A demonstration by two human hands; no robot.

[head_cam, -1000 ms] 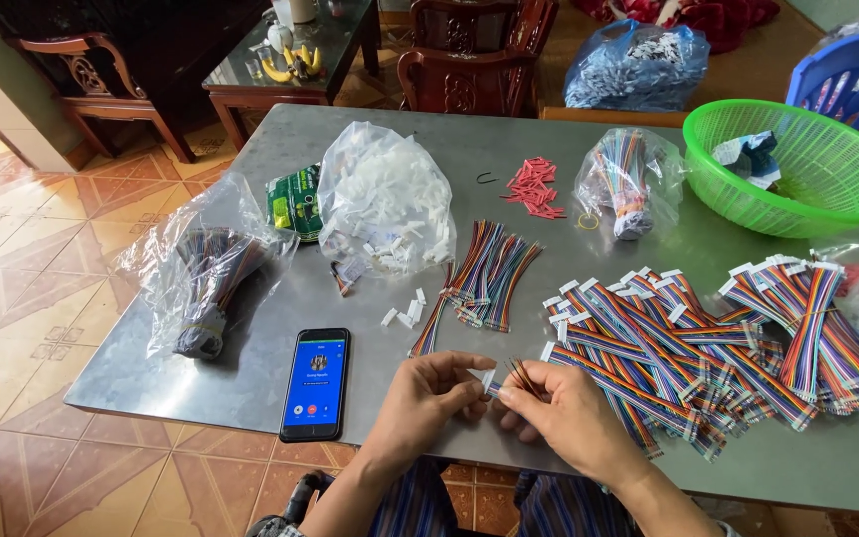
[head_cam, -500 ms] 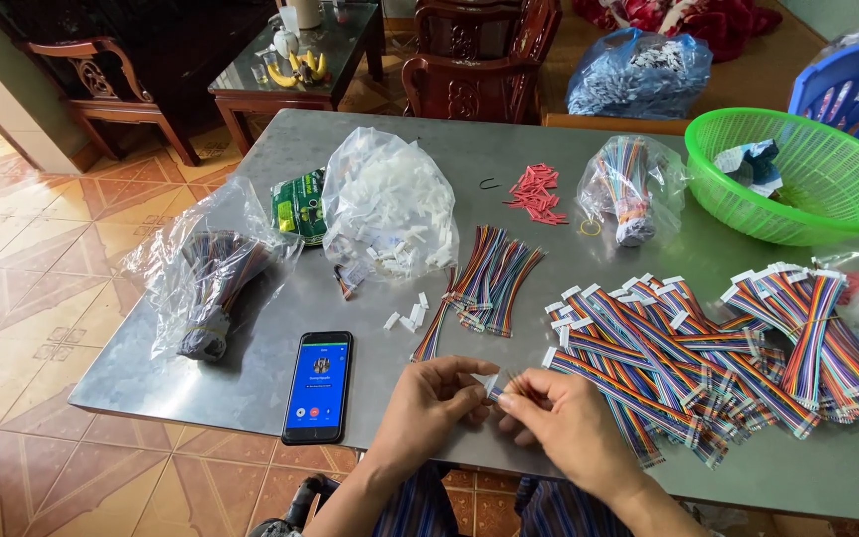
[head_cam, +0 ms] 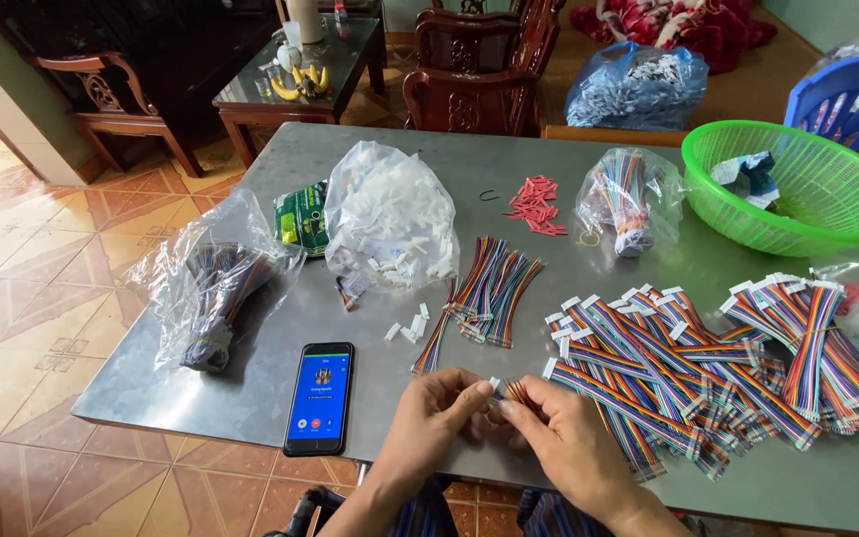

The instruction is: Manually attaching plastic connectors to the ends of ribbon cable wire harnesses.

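Both the left hand (head_cam: pixel 436 410) and the right hand (head_cam: pixel 561 435) are bare, with no gloves, rings or watch showing. The forearms are uncovered too, with no sleeve reaching into view. Below the table edge, the lap shows cloth striped in blue, red and white (head_cam: pixel 428 509).

Scene evenly and brightly lit by soft daylight; source direction cannot be fixed. Metal table (head_cam: pixel 251 398) shows a dull, diffuse sheen, brightest toward its far edge, no hard glare. Shadows are faint and soft: a weak one under the hands at the near edge. Clear bags (head_cam: pixel 390 214) carry small white highlights (detail inside remains readable). Phone (head_cam: pixel 318 396) screen glows, not overexposed. Focus is sharp across the table. Wide-angle bending is evident: table edges splay outward toward the picture's corners.
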